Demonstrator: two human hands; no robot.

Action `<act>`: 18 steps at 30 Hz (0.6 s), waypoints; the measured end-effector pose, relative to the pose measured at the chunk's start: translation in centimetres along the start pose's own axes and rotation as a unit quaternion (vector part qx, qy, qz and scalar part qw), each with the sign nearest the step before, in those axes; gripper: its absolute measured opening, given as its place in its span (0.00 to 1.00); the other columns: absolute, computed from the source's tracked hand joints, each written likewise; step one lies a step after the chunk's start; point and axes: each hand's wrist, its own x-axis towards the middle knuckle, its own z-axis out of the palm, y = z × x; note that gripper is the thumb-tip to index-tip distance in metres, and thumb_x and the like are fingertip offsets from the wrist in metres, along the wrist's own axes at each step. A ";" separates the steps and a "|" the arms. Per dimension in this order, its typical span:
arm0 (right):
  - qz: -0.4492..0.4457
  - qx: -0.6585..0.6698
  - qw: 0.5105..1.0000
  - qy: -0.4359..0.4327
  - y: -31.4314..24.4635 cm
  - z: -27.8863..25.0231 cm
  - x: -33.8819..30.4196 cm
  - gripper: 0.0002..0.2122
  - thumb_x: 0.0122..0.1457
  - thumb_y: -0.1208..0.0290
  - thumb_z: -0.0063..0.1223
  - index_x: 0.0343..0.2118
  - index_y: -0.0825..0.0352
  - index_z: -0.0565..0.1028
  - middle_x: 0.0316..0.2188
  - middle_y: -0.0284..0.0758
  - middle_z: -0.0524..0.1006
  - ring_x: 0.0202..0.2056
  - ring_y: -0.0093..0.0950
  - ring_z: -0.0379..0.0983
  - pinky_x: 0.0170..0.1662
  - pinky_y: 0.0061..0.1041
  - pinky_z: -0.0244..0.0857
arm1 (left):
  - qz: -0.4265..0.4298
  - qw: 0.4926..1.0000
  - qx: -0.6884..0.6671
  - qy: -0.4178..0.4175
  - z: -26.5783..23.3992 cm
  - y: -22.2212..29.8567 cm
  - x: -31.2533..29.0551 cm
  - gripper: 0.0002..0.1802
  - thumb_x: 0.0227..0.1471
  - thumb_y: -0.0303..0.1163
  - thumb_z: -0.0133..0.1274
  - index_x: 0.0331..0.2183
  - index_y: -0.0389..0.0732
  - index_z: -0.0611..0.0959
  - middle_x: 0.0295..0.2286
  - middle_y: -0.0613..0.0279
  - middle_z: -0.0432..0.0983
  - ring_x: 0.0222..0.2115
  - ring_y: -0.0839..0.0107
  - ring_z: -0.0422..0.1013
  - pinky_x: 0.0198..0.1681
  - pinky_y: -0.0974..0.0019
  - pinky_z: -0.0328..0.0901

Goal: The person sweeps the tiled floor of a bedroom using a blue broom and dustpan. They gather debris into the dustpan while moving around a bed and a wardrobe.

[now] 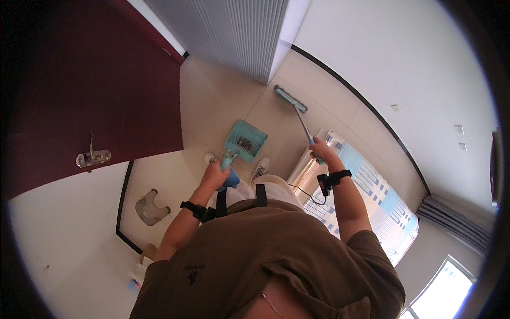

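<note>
The left hand [213, 175] was curled round the handle [227, 161] of the teal dustpan [240, 131] — just ahead of the shoes [261, 167]; the right hand [322, 150] clasped the broom [303, 121] — its head [291, 99] near the ribbed grey panel [234, 37].

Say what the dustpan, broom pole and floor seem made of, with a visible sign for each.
Dustpan: likely plastic, dull teal, with a moulded-looking row of teeth. Broom pole: probably metal, smooth and silvery grey, though coated plastic is possible. Floor: seemingly tile, beige and faintly glossy, with straight joint lines.
</note>
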 end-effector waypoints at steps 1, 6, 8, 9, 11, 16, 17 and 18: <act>-0.006 -0.010 1.000 0.004 0.9 0.4 1.9 0.16 0.45 0.76 0.43 0.39 0.72 0.63 0.14 0.36 0.66 0.13 0.28 0.66 0.15 0.27 0.61 | 0.007 1.000 0.000 0.006 0.3 -0.4 0.1 0.19 0.40 0.39 0.48 0.29 0.31 0.74 0.26 0.41 0.71 0.30 0.46 0.67 0.33 0.55 0.62; -0.016 -0.106 0.994 -0.018 2.7 3.7 3.8 0.20 0.46 0.74 0.43 0.44 0.72 0.59 0.16 0.41 0.69 0.15 0.31 0.68 0.18 0.30 0.64 | 0.019 0.999 -0.006 0.038 1.8 -0.9 0.1 0.20 0.39 0.39 0.49 0.29 0.31 0.74 0.25 0.40 0.70 0.29 0.46 0.67 0.32 0.54 0.62; -0.001 -0.123 0.991 -0.049 4.1 4.6 2.8 0.21 0.46 0.75 0.42 0.46 0.72 0.57 0.16 0.41 0.70 0.16 0.30 0.68 0.18 0.29 0.64 | 0.012 0.999 -0.020 0.032 1.6 0.3 -0.1 0.20 0.39 0.39 0.49 0.29 0.30 0.74 0.25 0.39 0.70 0.28 0.46 0.67 0.32 0.53 0.62; 0.006 -0.131 0.989 -0.064 4.9 5.1 1.8 0.22 0.47 0.75 0.42 0.47 0.72 0.56 0.17 0.41 0.70 0.16 0.30 0.68 0.18 0.29 0.64 | 0.010 0.999 -0.027 0.028 1.5 0.8 -0.2 0.20 0.39 0.39 0.49 0.29 0.30 0.74 0.25 0.39 0.70 0.28 0.46 0.67 0.32 0.53 0.62; 0.011 -0.137 0.987 -0.081 2.7 6.4 -2.5 0.23 0.47 0.76 0.42 0.48 0.71 0.54 0.17 0.40 0.70 0.17 0.29 0.68 0.17 0.28 0.64 | -0.015 0.999 -0.025 0.044 3.0 -0.7 0.2 0.19 0.39 0.39 0.50 0.27 0.30 0.74 0.24 0.39 0.70 0.28 0.46 0.67 0.31 0.53 0.62; 0.064 -0.099 0.985 -0.124 3.7 6.1 -7.8 0.29 0.45 0.77 0.45 0.53 0.68 0.52 0.18 0.37 0.68 0.16 0.26 0.65 0.16 0.26 0.62 | 0.042 0.997 -0.031 0.057 2.9 0.2 0.7 0.18 0.40 0.39 0.50 0.26 0.31 0.75 0.22 0.40 0.70 0.26 0.46 0.68 0.29 0.53 0.62; 0.072 -0.068 0.987 -0.125 3.8 5.7 -8.6 0.30 0.44 0.77 0.45 0.53 0.68 0.52 0.18 0.37 0.67 0.15 0.25 0.65 0.16 0.25 0.62 | 0.056 0.996 -0.036 0.063 2.7 0.6 0.6 0.17 0.40 0.39 0.50 0.26 0.31 0.76 0.22 0.40 0.70 0.26 0.46 0.68 0.28 0.53 0.62; 0.078 -0.038 0.988 -0.128 3.6 5.2 -9.7 0.30 0.44 0.77 0.45 0.53 0.68 0.53 0.18 0.36 0.67 0.15 0.24 0.64 0.15 0.25 0.61 | 0.070 0.994 -0.040 0.071 2.4 1.0 0.4 0.17 0.40 0.39 0.49 0.26 0.31 0.76 0.22 0.41 0.71 0.26 0.46 0.68 0.28 0.53 0.62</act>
